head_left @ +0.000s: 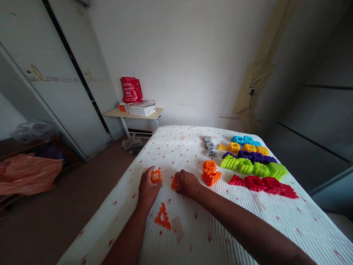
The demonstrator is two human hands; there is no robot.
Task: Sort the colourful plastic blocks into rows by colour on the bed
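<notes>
My left hand (pixel 149 187) grips an orange square lattice building piece (pixel 156 176) between thumb and fingers, held up just over the bed. To its right, my right hand (pixel 188 183) has its fingers closed on a second orange building piece (pixel 174 183), partly hidden by the fingers. The two pieces are apart. Nearer to me lies an orange triangular piece (pixel 166 223) with notched edges, flat on the sheet. Beyond my right hand sit orange square pieces (pixel 209 166) and a stack of orange triangular pieces (pixel 211 178).
Rows of red (pixel 255 183), lime green (pixel 245 166), purple (pixel 255 156), yellow (pixel 234 147) and blue pieces (pixel 244 140) lie at right, with grey pieces (pixel 208 144) beside them. A small table (pixel 158 113) holding a red bag (pixel 131 89) stands beyond the bed (pixel 176 149).
</notes>
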